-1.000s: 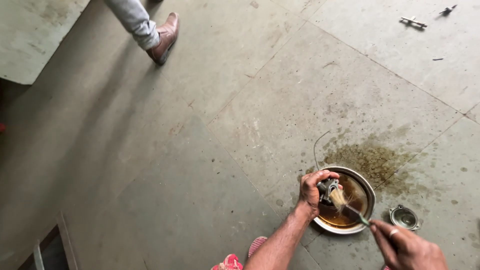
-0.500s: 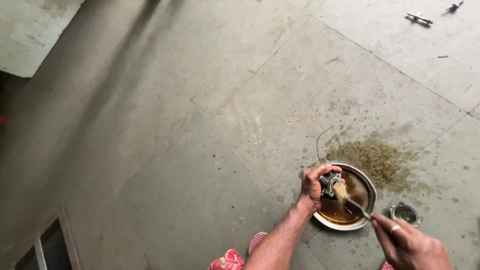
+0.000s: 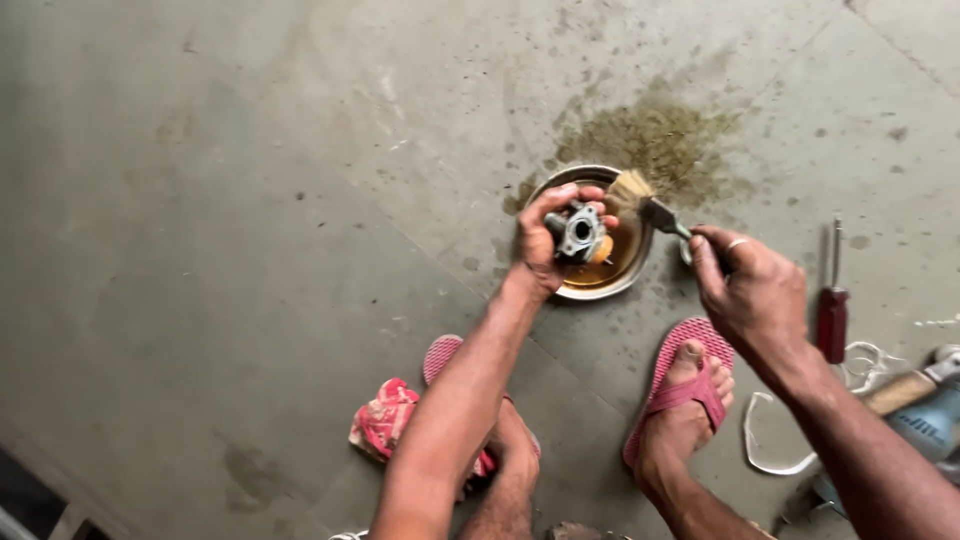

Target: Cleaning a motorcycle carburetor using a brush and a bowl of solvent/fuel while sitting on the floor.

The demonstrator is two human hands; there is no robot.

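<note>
Metal is what you have in your left hand [image 3: 545, 235]: a small grey cast part [image 3: 580, 233] with a round bore, held over the shallow steel bowl [image 3: 625, 272] of brownish liquid on the concrete floor [image 3: 250, 200]. Your left grip is closed around the part, thumb on its near side and fingers curled over the far edge. Your right hand [image 3: 755, 290] is closed on the handle of a small paintbrush [image 3: 650, 208], whose pale bristles sit just beside the part, above the bowl's far rim.

Judging by its look, the part is rigid and heavy for its size, and wet, so likely slippery; hold it by the outer lugs rather than the smooth faces. The brush is light, with soft bristles, so take it by the handle near the ferrule.

A red-handled screwdriver [image 3: 830, 305] lies on the floor to your right, and your feet in pink sandals [image 3: 680, 375] are near the bowl.
</note>
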